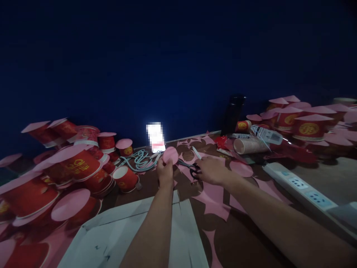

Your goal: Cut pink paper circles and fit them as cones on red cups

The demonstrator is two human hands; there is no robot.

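Observation:
My left hand pinches a round pink paper disc between thumb and fingers, above the brown table. Just to the right, my right hand has its fingers at the black handles of a pair of scissors, whose blades point left toward the disc. A pale, pointed, pen-like stick shows beyond my right fingertips; whether they touch it is unclear. Pink paper scraps with curved cut-outs lie under and around my right hand.
Red paper cups with pink disc tops crowd the left; more cups stand at the right. A lit phone and coiled cable are at the back. Right are stacked cups and a power strip. A white box lies in front.

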